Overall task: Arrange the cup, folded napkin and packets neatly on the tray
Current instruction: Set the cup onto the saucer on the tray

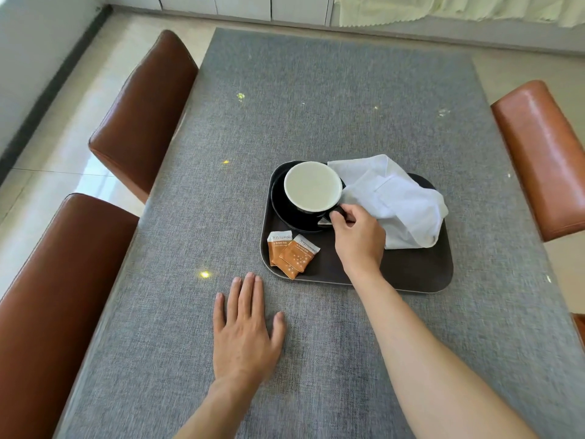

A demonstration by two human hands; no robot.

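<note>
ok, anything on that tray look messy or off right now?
Yes. The white napkin is rumpled, not folded, and spills over the tray's far right rim. The two orange packets overlap askew at the near left corner. The cup sits upright on its saucer, nothing spilled; the right hand is at its handle.

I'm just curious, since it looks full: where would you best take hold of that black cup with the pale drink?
By its small handle, coming from the near right side, where the right hand already pinches it. The black cup is brimful on its black saucer, so gripping the handle probably keeps it level.
</note>
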